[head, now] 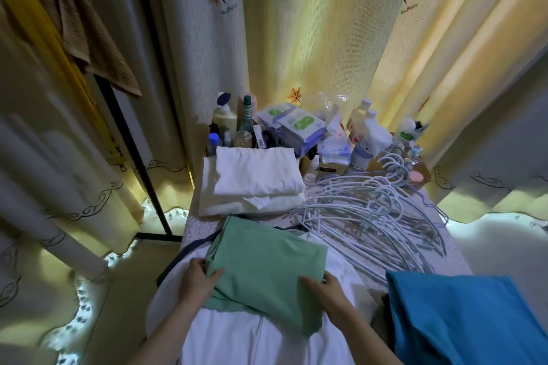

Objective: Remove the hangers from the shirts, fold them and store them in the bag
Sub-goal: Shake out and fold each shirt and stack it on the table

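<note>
While I fold, pale curtains printed with leaves hang behind the bench, which is spread with a patterned cover. At the near edge lies a broad piece of white fabric with a dark trim curving along its left side; I cannot tell whether this is the bag. A blue garment lies in a heap at the near right corner. The green shirt, folded into a rough rectangle, rests on the white fabric at the middle of the near edge.

A loose pile of pale wire hangers covers the right side, its hooks pointing toward the far right corner. A stack of folded white shirts sits toward the far left corner, apart from the green one. Along the far edge, a low cardboard box stands behind the white stack and the hangers, with bottles, a cream pump bottle and white packets with green marks crowded in and around it.

My left hand grips the shirt's near left corner, thumb on top and fingers curled round the edge. My right hand holds the near right edge, fingers bent over the cloth. Both forearms come in from the near edge, angled toward each other.
</note>
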